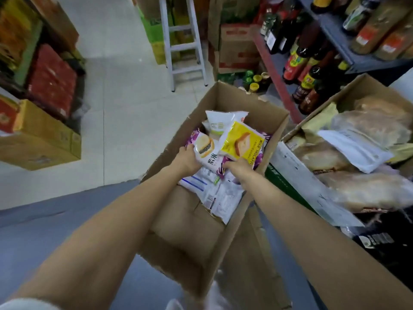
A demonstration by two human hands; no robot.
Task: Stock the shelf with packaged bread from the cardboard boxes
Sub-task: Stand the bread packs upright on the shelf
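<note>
Inside an open cardboard box on the grey floor, both hands were among the bread packets. Left hand gripped the near-left edge of a white-and-purple packet printed with a filled bun, its fingers curled onto the wrapper. Right hand reached in just beside it, under the lower edge of a yellow packet showing a slice of bread; its fingers were hidden behind the wrappers, so it seemed to be grasping that packet, though I could not tell for certain. Both packets stood tilted up, overlapping each other, the yellow one to the right. Behind them a white-and-green packet stood upright against the far part of the box. Flat white packets lay on the box bottom beneath the wrists, one with blue stripes.

To the right, a second cardboard box touched the first and held large clear bags of pale bread, with a white packet lying across them. Beyond it, a grey shelf carried dark sauce bottles with red and yellow labels. A white step ladder stood on the pale tiled floor further back, and red and yellow cartons were stacked at the left.
</note>
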